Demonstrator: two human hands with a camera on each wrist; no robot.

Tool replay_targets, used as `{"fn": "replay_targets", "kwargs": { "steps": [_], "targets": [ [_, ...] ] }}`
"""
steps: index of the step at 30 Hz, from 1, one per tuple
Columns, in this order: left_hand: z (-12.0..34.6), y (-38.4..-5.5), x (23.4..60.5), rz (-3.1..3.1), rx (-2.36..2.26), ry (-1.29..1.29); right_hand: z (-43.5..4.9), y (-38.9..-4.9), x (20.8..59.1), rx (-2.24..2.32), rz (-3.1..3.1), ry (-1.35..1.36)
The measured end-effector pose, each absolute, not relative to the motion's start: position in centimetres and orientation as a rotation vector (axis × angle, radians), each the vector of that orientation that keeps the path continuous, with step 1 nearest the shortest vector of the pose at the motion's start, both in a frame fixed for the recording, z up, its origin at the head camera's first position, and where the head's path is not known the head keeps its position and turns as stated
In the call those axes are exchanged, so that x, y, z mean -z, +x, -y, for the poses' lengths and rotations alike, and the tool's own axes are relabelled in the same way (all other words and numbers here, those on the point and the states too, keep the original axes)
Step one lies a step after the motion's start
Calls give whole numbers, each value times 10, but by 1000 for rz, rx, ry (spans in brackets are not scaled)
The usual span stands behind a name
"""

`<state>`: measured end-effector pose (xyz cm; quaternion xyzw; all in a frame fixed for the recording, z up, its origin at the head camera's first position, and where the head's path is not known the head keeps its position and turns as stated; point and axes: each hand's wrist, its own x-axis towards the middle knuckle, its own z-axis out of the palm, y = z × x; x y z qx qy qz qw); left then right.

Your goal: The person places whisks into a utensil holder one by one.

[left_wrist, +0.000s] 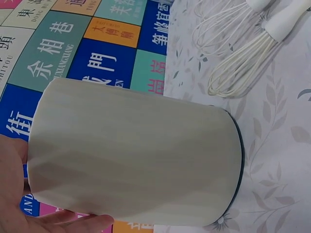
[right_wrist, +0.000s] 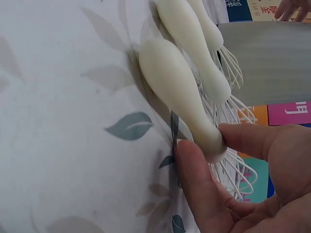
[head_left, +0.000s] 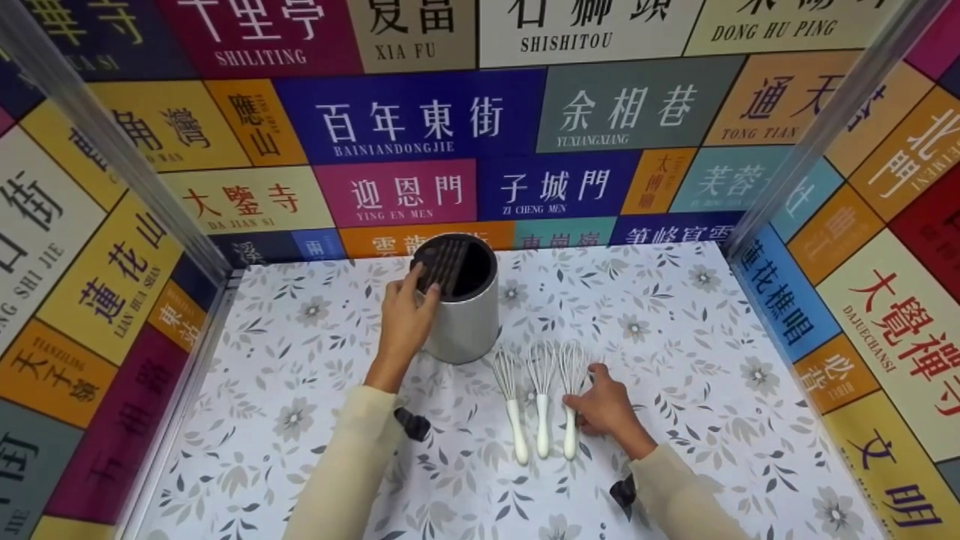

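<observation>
A pale silver cylindrical utensil holder [head_left: 463,330] stands upright at the back of the table, its dark inside part covered by a slotted black insert [head_left: 444,262]. My left hand [head_left: 409,311] holds it at the upper left, fingers against the wall near the rim. In the left wrist view, those fingers [left_wrist: 73,221] lie along the smooth wall. Three white-handled whisks lie side by side in front: a left whisk [head_left: 513,420], a middle whisk [head_left: 542,412] and a right whisk [head_left: 571,431]. My right hand [head_left: 606,405] pinches the right whisk at the handle's neck between thumb and finger.
A white tablecloth [head_left: 315,472] with grey flowers and leaves covers the table. Colourful panels with printed characters [head_left: 409,116] rise behind it and on both sides, and metal corner posts [head_left: 802,127] stand where they meet.
</observation>
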<state>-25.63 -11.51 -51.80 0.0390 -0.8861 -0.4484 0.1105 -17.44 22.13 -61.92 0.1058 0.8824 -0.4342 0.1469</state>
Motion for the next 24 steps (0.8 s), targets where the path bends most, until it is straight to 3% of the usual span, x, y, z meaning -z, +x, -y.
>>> {"fn": "replay_targets", "kwargs": {
  "steps": [16, 24],
  "targets": [
    [113, -255, 518, 2609, 1323, 133, -216, -177, 617, 1337, -2556, 311],
    [113, -254, 517, 2619, 1318, 119, -214, -193, 591, 1467, -2521, 256]
  ]
}}
